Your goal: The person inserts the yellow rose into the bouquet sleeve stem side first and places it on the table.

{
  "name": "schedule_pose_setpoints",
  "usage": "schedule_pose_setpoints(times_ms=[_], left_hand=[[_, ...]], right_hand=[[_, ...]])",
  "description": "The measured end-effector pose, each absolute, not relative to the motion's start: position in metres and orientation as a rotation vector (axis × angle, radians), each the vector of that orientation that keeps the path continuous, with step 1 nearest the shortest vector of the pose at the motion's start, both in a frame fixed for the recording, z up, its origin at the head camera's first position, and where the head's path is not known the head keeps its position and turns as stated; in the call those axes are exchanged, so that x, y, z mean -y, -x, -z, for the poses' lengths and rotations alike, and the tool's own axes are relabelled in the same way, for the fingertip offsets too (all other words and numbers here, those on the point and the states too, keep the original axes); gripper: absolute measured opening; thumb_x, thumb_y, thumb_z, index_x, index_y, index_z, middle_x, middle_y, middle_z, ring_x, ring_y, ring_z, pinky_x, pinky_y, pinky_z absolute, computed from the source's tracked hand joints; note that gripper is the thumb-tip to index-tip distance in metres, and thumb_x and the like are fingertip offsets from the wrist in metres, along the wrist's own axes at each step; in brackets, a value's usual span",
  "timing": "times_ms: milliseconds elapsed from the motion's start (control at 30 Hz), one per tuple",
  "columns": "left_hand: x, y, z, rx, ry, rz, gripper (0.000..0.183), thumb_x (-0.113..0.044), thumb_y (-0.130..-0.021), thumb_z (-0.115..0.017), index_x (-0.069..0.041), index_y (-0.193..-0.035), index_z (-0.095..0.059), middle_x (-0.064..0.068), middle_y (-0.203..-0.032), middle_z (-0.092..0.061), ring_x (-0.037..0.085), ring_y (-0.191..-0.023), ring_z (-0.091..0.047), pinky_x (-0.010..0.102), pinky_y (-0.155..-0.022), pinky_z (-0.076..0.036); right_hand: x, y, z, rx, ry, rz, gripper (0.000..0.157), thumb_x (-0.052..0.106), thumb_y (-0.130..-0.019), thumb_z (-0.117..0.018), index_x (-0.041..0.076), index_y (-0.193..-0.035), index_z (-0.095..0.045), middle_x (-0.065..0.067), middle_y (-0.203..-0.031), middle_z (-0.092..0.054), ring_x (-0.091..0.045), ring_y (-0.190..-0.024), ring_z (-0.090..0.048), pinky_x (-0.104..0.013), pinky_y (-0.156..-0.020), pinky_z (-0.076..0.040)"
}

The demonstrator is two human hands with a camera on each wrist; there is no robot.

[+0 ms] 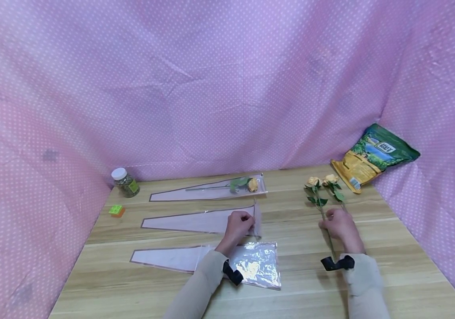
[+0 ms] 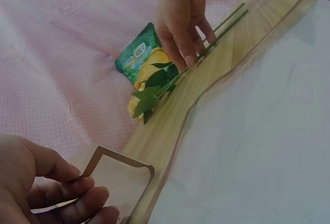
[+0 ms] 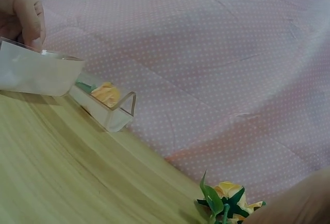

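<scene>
My left hand point(image 1: 238, 226) pinches the upper edge of the open end of a clear, brown-bordered flower sleeve point(image 1: 195, 221), the middle one of three. In the left wrist view that mouth point(image 2: 124, 158) is lifted apart between thumb and fingers. On the right, my right hand point(image 1: 342, 227) reaches down over two pale yellow roses, its thumb and fingers at the stem of the left rose point(image 1: 314, 181), gripping it low. The other rose point(image 1: 331, 179) lies close beside, its stem partly hidden by the hand. Both blooms point to the back of the table.
Behind lies a sleeve point(image 1: 195, 193) with a yellow rose point(image 1: 253, 184) inside. Nearer the front are flat sleeves point(image 1: 255, 261). A jar point(image 1: 125, 182) with white lid and a small green-orange block point(image 1: 117, 211) stand left. A green-yellow bag point(image 1: 375, 155) leans against the pink curtain.
</scene>
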State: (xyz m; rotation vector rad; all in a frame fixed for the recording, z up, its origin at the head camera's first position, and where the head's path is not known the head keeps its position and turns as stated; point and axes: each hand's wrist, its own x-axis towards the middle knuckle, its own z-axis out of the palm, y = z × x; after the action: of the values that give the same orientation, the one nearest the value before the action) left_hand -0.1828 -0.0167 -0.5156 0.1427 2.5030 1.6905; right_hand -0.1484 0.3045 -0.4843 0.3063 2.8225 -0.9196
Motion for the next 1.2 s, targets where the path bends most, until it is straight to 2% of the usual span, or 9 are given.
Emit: schedule_pose_setpoints(times_ms=[200,433,667,767,933,1000,1100,1200], left_hand=[[0.0163,0.1829,0.5159,-2.498,-0.145,-1.692,0.020,-0.012,-0.090,-0.067,0.001,-0.077,-0.073,0.013,-0.072,-0.069,0.009,-0.060,-0.053,0.021,-0.057,-0.043],[0.0163,0.1813,0.5141,-2.516,-0.141,-1.672,0.020,-0.012,-0.090,-0.067,-0.001,-0.076,-0.073,0.010,-0.071,-0.069,0.008,-0.061,-0.053,0.021,-0.058,-0.044],[0.0159,0.1821,0.5152,-2.520,-0.124,-1.658,0.019,-0.012,-0.090,-0.067,-0.001,-0.075,-0.073,0.005,-0.070,-0.067,0.008,-0.062,-0.053,0.021,-0.059,-0.044],[0.0159,0.1821,0.5155,-2.510,-0.113,-1.655,0.018,-0.011,-0.089,-0.067,-0.002,-0.076,-0.073,0.003,-0.070,-0.066,0.008,-0.063,-0.054,0.020,-0.058,-0.045],[0.0166,0.1815,0.5148,-2.497,-0.119,-1.670,0.017,-0.011,-0.089,-0.066,-0.003,-0.076,-0.073,0.003,-0.070,-0.067,0.008,-0.062,-0.054,0.020,-0.058,-0.045],[0.0168,0.1816,0.5152,-2.499,-0.131,-1.680,0.018,-0.011,-0.089,-0.066,-0.004,-0.075,-0.073,0.002,-0.069,-0.067,0.007,-0.062,-0.054,0.019,-0.057,-0.045],[0.0170,0.1815,0.5155,-2.514,-0.153,-1.686,0.018,-0.010,-0.089,-0.066,-0.004,-0.074,-0.073,0.000,-0.067,-0.066,0.007,-0.061,-0.054,0.019,-0.056,-0.045],[0.0170,0.1813,0.5150,-2.518,-0.147,-1.683,0.018,-0.010,-0.090,-0.067,-0.003,-0.074,-0.073,0.002,-0.067,-0.066,0.007,-0.061,-0.054,0.019,-0.056,-0.045]], right_hand=[[-0.3006,0.1489,0.4863,-2.880,-0.277,0.886,0.045,0.012,-0.085,-0.070,-0.014,-0.120,-0.060,-0.034,-0.112,-0.066,-0.039,-0.092,-0.068,-0.043,-0.075,-0.054],[-0.2983,0.1484,0.4888,-2.999,-0.220,0.749,0.038,0.010,-0.083,-0.066,-0.010,-0.115,-0.064,-0.032,-0.110,-0.067,-0.051,-0.104,-0.061,-0.056,-0.087,-0.050],[-0.2993,0.1497,0.4914,-2.982,-0.283,0.751,0.038,0.009,-0.080,-0.059,-0.009,-0.114,-0.065,-0.031,-0.113,-0.065,-0.047,-0.100,-0.062,-0.055,-0.083,-0.051],[-0.3006,0.1499,0.4913,-2.972,-0.277,0.776,0.038,0.007,-0.080,-0.058,-0.010,-0.114,-0.064,-0.029,-0.108,-0.066,-0.041,-0.094,-0.063,-0.052,-0.083,-0.052],[-0.3035,0.1493,0.4898,-2.902,-0.290,0.909,0.037,0.004,-0.081,-0.058,-0.012,-0.114,-0.062,-0.022,-0.095,-0.067,-0.025,-0.073,-0.064,-0.036,-0.064,-0.051],[-0.3043,0.1490,0.4890,-2.871,-0.303,0.967,0.036,0.003,-0.081,-0.058,-0.012,-0.114,-0.061,-0.020,-0.093,-0.066,-0.023,-0.070,-0.063,-0.030,-0.059,-0.048],[-0.3046,0.1488,0.4876,-2.855,-0.313,1.040,0.036,0.001,-0.084,-0.054,-0.013,-0.116,-0.061,-0.025,-0.100,-0.066,-0.024,-0.076,-0.061,-0.027,-0.058,-0.047],[-0.3040,0.1488,0.4866,-2.816,-0.339,1.164,0.038,-0.001,-0.086,-0.050,-0.015,-0.120,-0.059,-0.030,-0.107,-0.064,-0.021,-0.073,-0.060,-0.028,-0.056,-0.050]])
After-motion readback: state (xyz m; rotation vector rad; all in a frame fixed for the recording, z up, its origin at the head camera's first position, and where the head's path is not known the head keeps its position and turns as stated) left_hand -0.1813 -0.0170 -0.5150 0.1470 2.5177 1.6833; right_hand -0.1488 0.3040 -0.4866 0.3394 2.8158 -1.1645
